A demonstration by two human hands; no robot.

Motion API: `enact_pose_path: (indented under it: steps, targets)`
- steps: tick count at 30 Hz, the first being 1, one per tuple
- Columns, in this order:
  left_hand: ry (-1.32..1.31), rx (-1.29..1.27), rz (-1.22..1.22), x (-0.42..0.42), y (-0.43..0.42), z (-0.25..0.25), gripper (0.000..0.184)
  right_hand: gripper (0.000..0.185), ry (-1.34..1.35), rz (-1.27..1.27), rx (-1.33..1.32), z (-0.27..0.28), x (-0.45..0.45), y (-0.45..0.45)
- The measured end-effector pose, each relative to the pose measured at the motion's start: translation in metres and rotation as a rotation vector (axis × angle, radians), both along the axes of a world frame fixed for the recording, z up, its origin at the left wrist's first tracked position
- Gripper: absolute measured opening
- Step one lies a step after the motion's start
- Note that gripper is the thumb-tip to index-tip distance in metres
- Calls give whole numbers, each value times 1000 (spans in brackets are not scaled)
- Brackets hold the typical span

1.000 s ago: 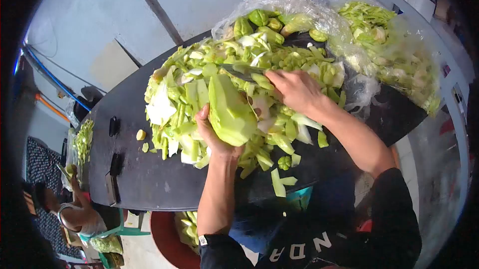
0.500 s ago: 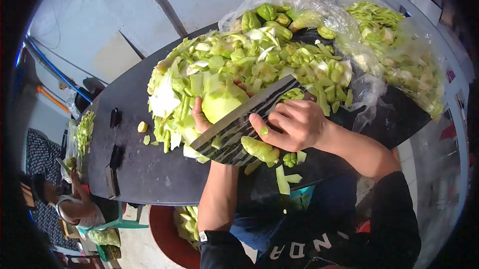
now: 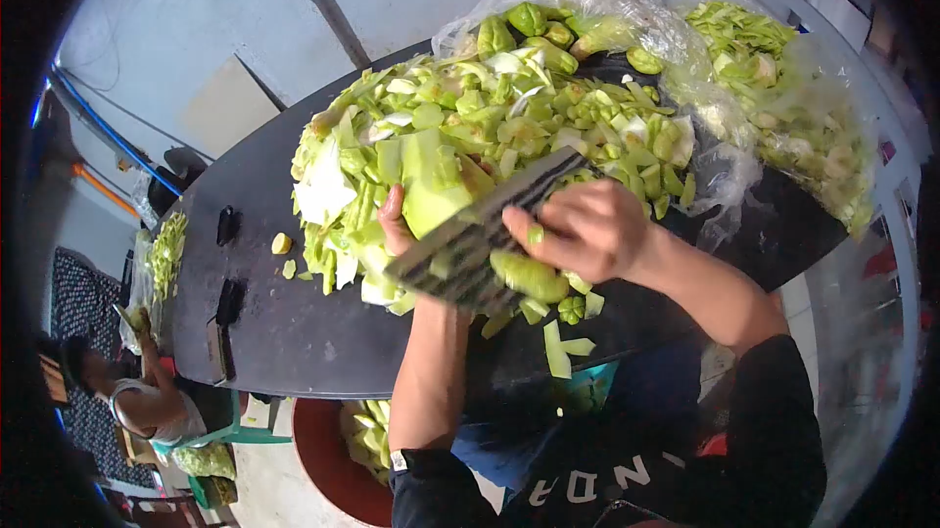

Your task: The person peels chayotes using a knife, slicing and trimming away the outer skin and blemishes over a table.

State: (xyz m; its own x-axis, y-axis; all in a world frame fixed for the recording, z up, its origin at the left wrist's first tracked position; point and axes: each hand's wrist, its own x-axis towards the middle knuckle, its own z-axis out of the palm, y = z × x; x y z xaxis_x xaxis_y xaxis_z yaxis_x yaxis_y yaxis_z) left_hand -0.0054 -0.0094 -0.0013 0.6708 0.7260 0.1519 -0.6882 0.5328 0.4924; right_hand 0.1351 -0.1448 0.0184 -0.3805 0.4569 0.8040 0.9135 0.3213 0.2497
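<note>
My left hand [image 3: 396,225] is wrapped round a large pale green peeled vegetable [image 3: 426,185] above the pile; its kind is unclear, and most of the fingers are hidden behind it. My right hand [image 3: 587,232] grips a broad knife [image 3: 460,242], whose dark, streaked blade slants across the front of the vegetable. The knife handle is mostly covered by my fingers. A bit of green peel [image 3: 535,233] clings to my right thumb. Just below the blade lies a yellow-green chayote [image 3: 530,275], with cut scraps [image 3: 556,349] at the table's near edge.
A heap of green peels and pieces [image 3: 470,102] covers the dark oval table [image 3: 294,332]. Whole chayotes [image 3: 495,37] and a clear plastic bag of strips [image 3: 739,29] stand behind. A red basin [image 3: 323,450] holds pale pieces below. Another person [image 3: 157,406] works at far left.
The knife and my right hand have shifted slightly right and are blurred by motion. The held vegetable has turned a little, with a broad flat strip of its surface now facing up.
</note>
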Motion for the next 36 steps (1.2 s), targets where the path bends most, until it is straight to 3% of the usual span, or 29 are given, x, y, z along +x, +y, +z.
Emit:
enact_pose_path:
  steps: [3,12,13,16,19,21,23,24,25,27,29,31,36]
  targets:
    - [67,-52,12,1,-7,8,65,24,151,-287,-139,-20,28,21]
    - [50,48,-36,-1,-6,2,67,25,62,-74,-22,-9,12,9]
    - [37,-68,-2,1,-4,1,71,26,139,-222,-108,-13,18,15]
    - [48,88,-142,4,-13,10,73,28,302,-448,-253,-21,51,30]
    - [18,111,-166,2,-13,6,72,28,291,-397,-199,-23,44,20]
    - [5,-13,-46,-3,-6,4,71,28,308,-325,-160,-15,31,12]
    - [5,-71,-22,-3,0,4,70,42,200,-80,-88,-6,18,5]
    - [2,-25,-47,-3,4,3,68,40,106,-18,-29,-5,14,4]
    - [-2,21,-74,-2,7,3,67,40,106,-15,-25,-1,9,2]
    - [30,50,-41,-1,1,3,65,22,32,-30,-45,5,0,-4]
    - [25,-43,38,1,-6,5,65,23,175,-123,-100,-8,18,16]
    - [23,21,-52,2,-11,8,67,24,196,-288,-109,-20,37,31]
    - [62,21,-69,-2,-11,10,72,30,216,-310,-174,-20,32,23]
